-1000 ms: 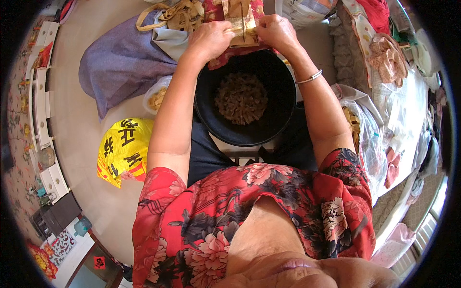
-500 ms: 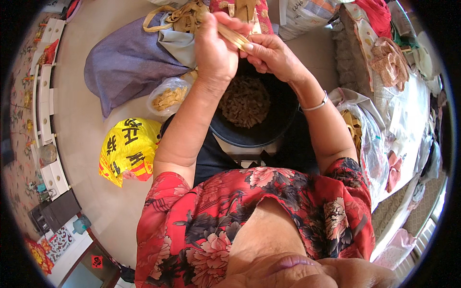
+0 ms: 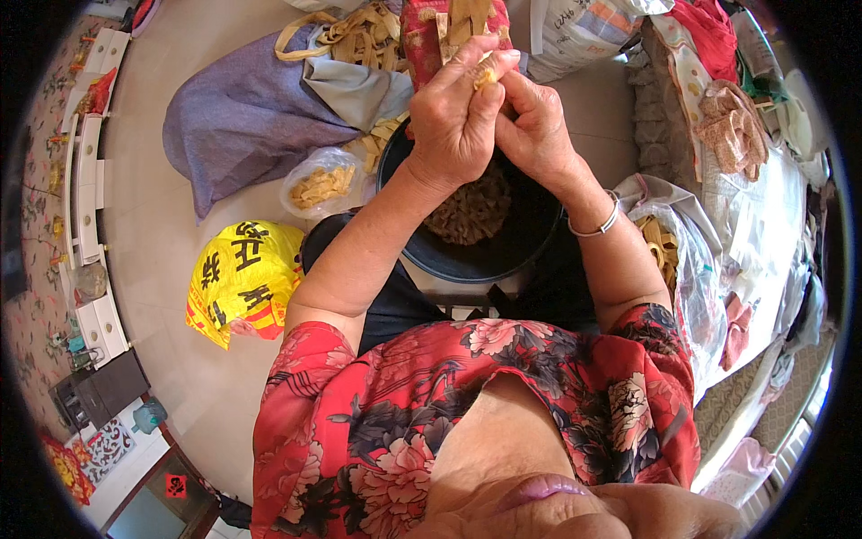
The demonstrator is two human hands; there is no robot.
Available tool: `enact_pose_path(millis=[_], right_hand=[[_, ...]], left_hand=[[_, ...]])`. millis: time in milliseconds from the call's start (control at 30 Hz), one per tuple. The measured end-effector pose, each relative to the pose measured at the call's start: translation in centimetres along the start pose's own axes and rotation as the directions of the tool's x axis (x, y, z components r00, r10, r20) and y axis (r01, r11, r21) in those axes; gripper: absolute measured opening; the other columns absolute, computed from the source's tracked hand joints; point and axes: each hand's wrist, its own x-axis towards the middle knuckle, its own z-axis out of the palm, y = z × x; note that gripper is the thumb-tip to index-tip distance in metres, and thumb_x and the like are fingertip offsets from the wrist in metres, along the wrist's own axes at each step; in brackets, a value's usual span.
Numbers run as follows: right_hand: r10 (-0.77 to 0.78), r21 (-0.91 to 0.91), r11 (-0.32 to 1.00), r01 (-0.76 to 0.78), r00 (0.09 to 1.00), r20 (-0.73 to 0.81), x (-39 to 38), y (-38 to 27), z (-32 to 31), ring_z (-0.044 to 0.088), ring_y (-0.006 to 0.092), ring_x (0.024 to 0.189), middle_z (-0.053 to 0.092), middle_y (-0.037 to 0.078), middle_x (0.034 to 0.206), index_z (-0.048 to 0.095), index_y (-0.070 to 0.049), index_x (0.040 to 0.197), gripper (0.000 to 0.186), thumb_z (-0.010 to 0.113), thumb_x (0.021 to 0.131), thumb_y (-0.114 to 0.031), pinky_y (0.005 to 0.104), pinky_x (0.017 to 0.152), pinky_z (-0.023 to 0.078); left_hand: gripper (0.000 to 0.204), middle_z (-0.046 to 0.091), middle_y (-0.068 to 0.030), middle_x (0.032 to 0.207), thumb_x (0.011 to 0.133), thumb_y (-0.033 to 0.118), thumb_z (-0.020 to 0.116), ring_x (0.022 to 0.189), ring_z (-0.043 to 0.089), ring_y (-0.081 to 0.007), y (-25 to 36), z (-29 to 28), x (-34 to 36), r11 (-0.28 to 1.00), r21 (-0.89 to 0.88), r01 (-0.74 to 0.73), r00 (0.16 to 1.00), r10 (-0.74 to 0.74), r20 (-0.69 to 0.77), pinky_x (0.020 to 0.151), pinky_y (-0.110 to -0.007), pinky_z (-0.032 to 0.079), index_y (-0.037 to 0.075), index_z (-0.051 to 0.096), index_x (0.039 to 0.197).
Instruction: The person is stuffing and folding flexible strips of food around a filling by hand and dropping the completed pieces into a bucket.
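Above a round black basin, both hands are raised and close together. Between their fingertips shows a small bit of a pale yellow strip, bent or bunched up. My left hand pinches it with thumb and fingers. My right hand, wearing a bracelet on its wrist, closes on it from the other side, and its fingers are partly hidden. Brown shredded pieces lie in the bottom of the basin. Just beyond the hands, flat tan strips rest on a red patterned cloth.
Left of the basin sit a clear bag of yellow pieces, a blue-grey cloth sack with long tan strips at its mouth, and a yellow plastic bag. To the right are a clear bag of strips and a cloth-strewn bed.
The pale strip was stretched out between the hands; now only a short, bunched bit shows. My left hand has moved right and turned, and the hands have come together.
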Motion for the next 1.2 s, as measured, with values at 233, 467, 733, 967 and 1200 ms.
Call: enact_pose_path(millis=[233,467,733,967,1200], right_hand=[[0.451,0.641,0.592,-0.488,0.86,0.238,0.2,0.8,-0.2,0.042,0.0055,0.049,0.049,-0.003,0.062,0.058,-0.003,0.086,0.021,0.053,0.091,-0.022,0.0218,0.043,0.034],[0.353,0.603,-0.028,-0.797,0.556,0.752,0.7,1.8,-2.2,0.021,0.0052,0.036,0.025,-0.007,0.046,0.046,-0.013,0.066,0.026,0.045,0.089,-0.026,0.0226,0.035,0.017],[0.467,0.673,0.383,-0.633,0.761,0.45,0.5,1.0,-2.2,0.028,0.0011,0.041,0.038,-0.007,0.054,0.061,-0.003,0.084,0.016,0.063,0.082,-0.019,0.0178,0.036,0.019],[0.12,0.733,0.018,-0.68,0.729,0.674,0.1,2.7,-3.1,0.025,0.0024,0.041,0.032,-0.008,0.053,0.062,-0.002,0.093,0.012,0.059,0.084,-0.009,0.018,0.038,0.02],[0.31,0.812,0.134,-0.568,0.803,0.51,-0.1,2.2,-2.4,0.028,0.002,0.044,0.037,-0.007,0.056,0.061,-0.002,0.095,0.014,0.057,0.087,-0.012,0.0181,0.038,0.021]], left_hand=[[0.02,0.054,-0.0216,0.113,0.07,0.004,0.052,0.1,0.054,-0.0337,-0.5,-0.8,0.3,0.861,0.083,0.503,0.848,-0.509,0.147,0.089,-0.038,0.042,-0.003,0.064,0.085],[0.009,0.057,-0.0183,0.093,0.063,-0.004,0.046,0.07,0.058,-0.03,-0.8,-1.6,0.6,0.969,0.237,-0.063,0.977,0.012,0.213,0.063,-0.033,0.047,-0.001,0.049,0.072],[0.006,0.052,-0.0074,0.058,0.075,0.002,0.043,0.051,0.05,-0.0146,0.0,-2.1,0.0,0.927,0.107,0.359,0.896,-0.374,0.239,0.05,-0.03,0.044,0.002,0.049,0.075],[0.008,0.055,-0.0026,0.058,0.075,0.004,0.06,0.053,0.05,-0.0093,0.2,-3.0,1.1,0.841,0.196,0.505,0.795,-0.542,0.273,0.047,-0.024,0.041,0.002,0.055,0.07],[0.012,0.057,-0.0001,0.063,0.076,0.01,0.066,0.059,0.049,-0.0036,-0.4,-4.0,1.5,0.909,0.135,0.394,0.774,-0.407,0.485,0.053,-0.022,0.042,0.0,0.06,0.079]])
